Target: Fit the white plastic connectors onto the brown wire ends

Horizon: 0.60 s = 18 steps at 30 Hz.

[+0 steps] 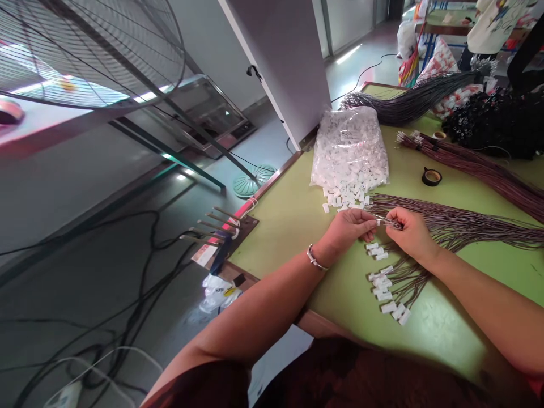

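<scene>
My left hand (353, 224) is closed in a pinch beside the tips of some thin brown wires. What lies between its fingertips is mostly hidden; a bit of white shows there. Wrapped round several of those wires is my right hand (410, 233), its fingertips close to the left ones. A long bundle of brown wires (463, 218) runs off to the right behind it. Below the hands, wires fitted with white plastic connectors (382, 286) lie fanned on the green table (289, 232). Loose white connectors (346, 197) spill from a clear plastic bag (351, 141) just beyond my left hand.
A roll of black tape (432, 177), dark red wire bundles (480, 164), a grey wire bundle (403, 102) and a black heap (497, 122) lie farther back. A pronged metal bracket (229, 226) sits on the left edge. A fan (97, 51) stands left; cables (140, 283) cover the floor.
</scene>
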### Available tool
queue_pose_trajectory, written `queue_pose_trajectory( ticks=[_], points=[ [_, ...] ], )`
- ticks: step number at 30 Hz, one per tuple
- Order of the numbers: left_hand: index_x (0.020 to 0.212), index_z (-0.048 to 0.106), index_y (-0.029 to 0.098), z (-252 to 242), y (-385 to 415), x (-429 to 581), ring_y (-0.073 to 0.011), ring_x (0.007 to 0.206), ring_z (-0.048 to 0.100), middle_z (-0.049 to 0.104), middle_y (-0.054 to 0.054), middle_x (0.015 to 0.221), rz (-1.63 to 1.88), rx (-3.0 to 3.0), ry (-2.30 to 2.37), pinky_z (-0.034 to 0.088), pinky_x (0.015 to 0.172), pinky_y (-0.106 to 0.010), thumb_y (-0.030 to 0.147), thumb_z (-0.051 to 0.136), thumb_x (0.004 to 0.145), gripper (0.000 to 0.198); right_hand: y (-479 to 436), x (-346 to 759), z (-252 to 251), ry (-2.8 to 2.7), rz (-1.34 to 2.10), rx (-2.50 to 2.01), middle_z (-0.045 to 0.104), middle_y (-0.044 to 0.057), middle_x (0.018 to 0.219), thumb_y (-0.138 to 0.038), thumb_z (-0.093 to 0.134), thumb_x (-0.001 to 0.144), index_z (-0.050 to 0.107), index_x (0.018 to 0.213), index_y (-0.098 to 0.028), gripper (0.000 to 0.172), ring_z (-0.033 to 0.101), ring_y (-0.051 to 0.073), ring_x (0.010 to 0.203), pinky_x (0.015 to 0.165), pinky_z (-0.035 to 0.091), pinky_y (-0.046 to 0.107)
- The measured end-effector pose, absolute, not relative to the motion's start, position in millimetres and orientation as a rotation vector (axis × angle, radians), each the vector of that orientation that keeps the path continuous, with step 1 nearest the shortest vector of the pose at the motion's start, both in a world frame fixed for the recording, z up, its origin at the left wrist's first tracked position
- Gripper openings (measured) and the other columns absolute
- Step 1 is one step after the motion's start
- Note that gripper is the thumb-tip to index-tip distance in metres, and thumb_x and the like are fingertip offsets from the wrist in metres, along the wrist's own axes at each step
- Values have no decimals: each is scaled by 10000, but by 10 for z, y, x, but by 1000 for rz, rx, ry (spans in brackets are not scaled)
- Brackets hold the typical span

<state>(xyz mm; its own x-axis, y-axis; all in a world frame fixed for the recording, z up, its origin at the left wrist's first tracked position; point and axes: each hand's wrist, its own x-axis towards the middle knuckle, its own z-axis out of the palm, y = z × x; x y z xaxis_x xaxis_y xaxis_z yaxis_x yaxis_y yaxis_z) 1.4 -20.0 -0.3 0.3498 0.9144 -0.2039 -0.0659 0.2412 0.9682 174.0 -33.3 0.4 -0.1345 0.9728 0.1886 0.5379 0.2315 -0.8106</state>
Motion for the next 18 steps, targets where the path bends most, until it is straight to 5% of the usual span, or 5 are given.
queue_pose_trajectory(
  ticks=[12, 18],
  points=[
    [664, 563, 110, -73, -196, 102, -60, 427, 526, 594, 8, 544, 821, 1184, 967, 452, 443, -181, 286, 730, 685, 243, -273, 1758, -85, -1842, 795, -1399, 526, -31, 558, -205, 546, 625, 527, 672, -187, 54, 413, 103, 512, 505, 318, 232],
    [776, 640, 126, -68, -275, 46, -74, 508, 514, 616, -8, 634, 789, 1544, 1030, 422, 491, -194, 229, 635, 752, 106, -253, 1786, -2, -1661, 914, -1325, 524, -27, 556, -273, 586, 697, 552, 658, -179, 107, 439, 101, 515, 500, 340, 230]
  ],
)
